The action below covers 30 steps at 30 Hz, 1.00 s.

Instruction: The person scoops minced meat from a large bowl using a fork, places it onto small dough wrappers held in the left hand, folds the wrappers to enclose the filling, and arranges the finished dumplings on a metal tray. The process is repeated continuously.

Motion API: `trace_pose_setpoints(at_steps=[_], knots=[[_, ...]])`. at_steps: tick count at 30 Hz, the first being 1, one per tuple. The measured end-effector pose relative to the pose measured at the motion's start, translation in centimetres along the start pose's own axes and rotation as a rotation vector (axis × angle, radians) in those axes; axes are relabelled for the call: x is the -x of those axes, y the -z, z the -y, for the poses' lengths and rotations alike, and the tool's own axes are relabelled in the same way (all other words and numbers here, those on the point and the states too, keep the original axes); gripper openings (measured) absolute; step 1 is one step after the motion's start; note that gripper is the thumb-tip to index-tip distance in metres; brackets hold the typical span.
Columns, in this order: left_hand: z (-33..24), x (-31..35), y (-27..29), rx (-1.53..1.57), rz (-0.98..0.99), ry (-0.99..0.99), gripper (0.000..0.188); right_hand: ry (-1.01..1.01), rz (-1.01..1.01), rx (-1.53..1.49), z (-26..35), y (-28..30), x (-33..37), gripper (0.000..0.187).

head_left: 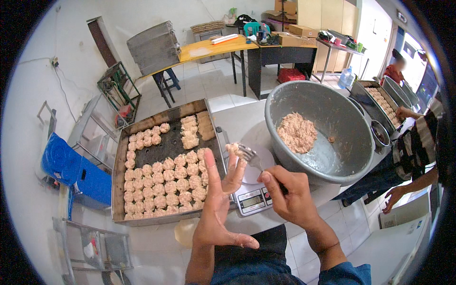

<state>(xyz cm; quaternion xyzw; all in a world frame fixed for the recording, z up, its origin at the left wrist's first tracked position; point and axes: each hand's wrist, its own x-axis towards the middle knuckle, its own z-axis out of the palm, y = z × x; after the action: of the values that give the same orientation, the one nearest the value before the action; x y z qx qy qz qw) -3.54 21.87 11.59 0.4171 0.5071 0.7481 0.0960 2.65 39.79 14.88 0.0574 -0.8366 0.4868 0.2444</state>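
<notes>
Bare forearms and bare hands, no gloves, rings or watch. Blue denim-like sleeve (346, 275) rolled at right elbow. Dark blue apron or trousers (251, 261) below.

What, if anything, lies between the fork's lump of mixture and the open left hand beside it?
Nothing visible. The fork, held in the right hand, carries the lump of mixture right at the fingertips of the open left hand, above the scale.

Dull metal bowl (351, 123) and tray (118, 190) — shiny metal fork (250, 155).
</notes>
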Motion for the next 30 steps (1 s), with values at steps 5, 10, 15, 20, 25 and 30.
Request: trace_pose_setpoints(at_steps=[5,10,15,20,25,30], knots=[[0.4,0.3,0.3,-0.141,0.057,-0.062,0.172,-0.031,0.027,0.055,-0.4,-0.3,-0.2,0.013],[0.3,0.5,0.3,-0.134,0.033,-0.042,0.172,-0.024,0.038,-0.001,-0.8,-0.6,0.3,0.013],[0.4,0.5,0.6,0.016,-0.063,0.001,0.174,-0.041,0.100,-0.046,-1.3,-0.6,0.9,0.014],[0.4,0.0,-0.6,0.345,-0.141,0.061,0.175,-0.013,0.016,-0.042,-1.4,-0.6,1.0,0.013],[1.1,-0.6,-1.0,0.338,-0.149,0.054,0.174,0.001,0.017,-0.059,-2.0,-2.9,1.7,0.011],[3.1,-0.7,-1.2,0.290,-0.198,0.022,0.174,-0.037,0.103,-0.124,-2.0,-4.0,3.1,0.016]])
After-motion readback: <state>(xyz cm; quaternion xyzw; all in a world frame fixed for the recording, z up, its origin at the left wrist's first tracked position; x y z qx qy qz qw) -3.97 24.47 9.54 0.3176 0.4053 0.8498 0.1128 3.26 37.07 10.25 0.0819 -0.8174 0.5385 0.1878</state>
